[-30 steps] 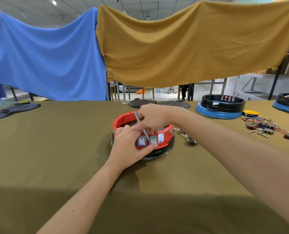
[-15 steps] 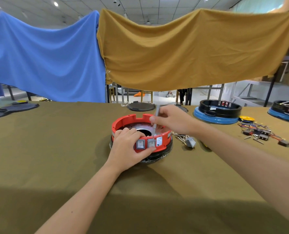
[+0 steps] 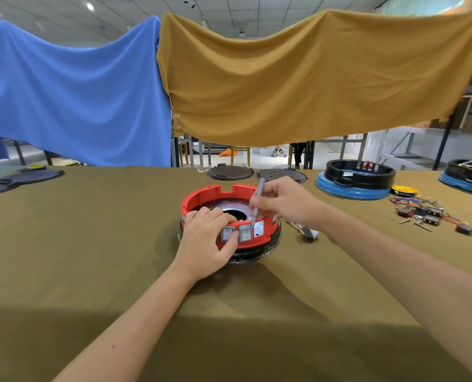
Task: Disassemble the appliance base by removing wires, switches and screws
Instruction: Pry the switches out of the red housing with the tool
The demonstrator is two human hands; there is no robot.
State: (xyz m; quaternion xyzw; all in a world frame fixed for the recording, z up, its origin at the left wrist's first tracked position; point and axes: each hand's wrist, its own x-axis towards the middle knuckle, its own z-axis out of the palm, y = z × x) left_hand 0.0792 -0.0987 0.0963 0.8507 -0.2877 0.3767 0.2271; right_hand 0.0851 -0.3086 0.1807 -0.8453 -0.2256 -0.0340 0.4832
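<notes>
A round red appliance base (image 3: 201,197) with a black underside sits mid-table. Two grey rocker switches (image 3: 236,233) stand in its near wall. My left hand (image 3: 206,245) grips that near wall, fingers curled over the rim and thumb under the switches. My right hand (image 3: 284,204) holds a thin grey screwdriver (image 3: 257,201) nearly upright, its tip down at the rim just right of the switches. A loose switch with wires (image 3: 305,230) lies right of the base.
Two black lids (image 3: 230,172) lie at the table's far edge. Two blue-and-black bases (image 3: 356,179) stand at the far right, beside a yellow disc (image 3: 403,189). A pile of removed switches, wires and screws (image 3: 428,213) lies on the right. Dark flat parts (image 3: 14,179) sit far left.
My right hand drew back from over my left hand to the right and raised the screwdriver from slanted to nearly upright. The left hand kept its grip on the base.
</notes>
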